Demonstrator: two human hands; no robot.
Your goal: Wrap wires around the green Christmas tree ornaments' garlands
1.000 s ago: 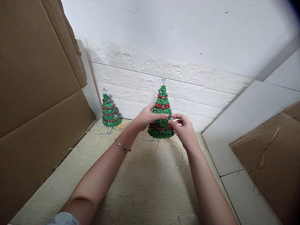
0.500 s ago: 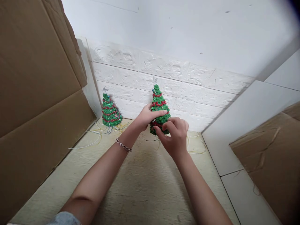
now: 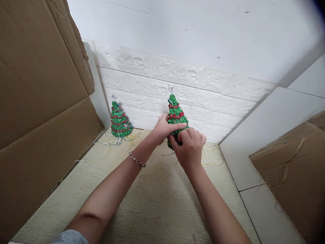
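Note:
A small green Christmas tree ornament (image 3: 175, 110) with red garlands and a clear star on top is held near the wall. My left hand (image 3: 166, 128) wraps round its middle from the left, thumb across the front. At its lower right, my right hand (image 3: 190, 144) has its fingers curled in and pinched against the tree; whatever they grip there is hidden. Thin dark wire pokes out below the held tree. A second, similar tree (image 3: 119, 120) stands to the left, apart from both hands.
Loose white and yellow wires (image 3: 106, 149) lie round the left tree, and more wires (image 3: 213, 164) lie at the right. Cardboard (image 3: 45, 135) rises at the left, with another cardboard piece (image 3: 291, 166) at the right. A white brick-patterned wall (image 3: 142, 81) backs the wooden table (image 3: 147, 203).
The held tree has shifted slightly right and down with my left hand. My right hand's thumb and fingers have closed in over the tree's lower part, covering more of it.

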